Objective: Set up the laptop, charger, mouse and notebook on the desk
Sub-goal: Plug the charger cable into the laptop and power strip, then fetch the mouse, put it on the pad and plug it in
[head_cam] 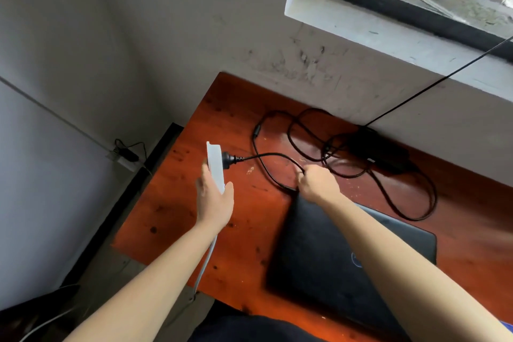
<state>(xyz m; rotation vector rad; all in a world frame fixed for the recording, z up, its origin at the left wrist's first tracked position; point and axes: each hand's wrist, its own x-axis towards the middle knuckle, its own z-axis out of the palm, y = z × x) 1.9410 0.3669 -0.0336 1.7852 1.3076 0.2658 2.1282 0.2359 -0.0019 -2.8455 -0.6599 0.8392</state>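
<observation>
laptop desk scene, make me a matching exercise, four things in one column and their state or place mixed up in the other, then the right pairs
Things:
1. laptop
2. power strip
3. plug
4. power brick

States or places:
A. lies at the back of the desk, near the wall
B. held up in the left hand
C. closed, flat on the desk
D. pushed into the white strip, with its cable running to the right hand

Pairs: 1-C, 2-B, 3-D, 4-A
</observation>
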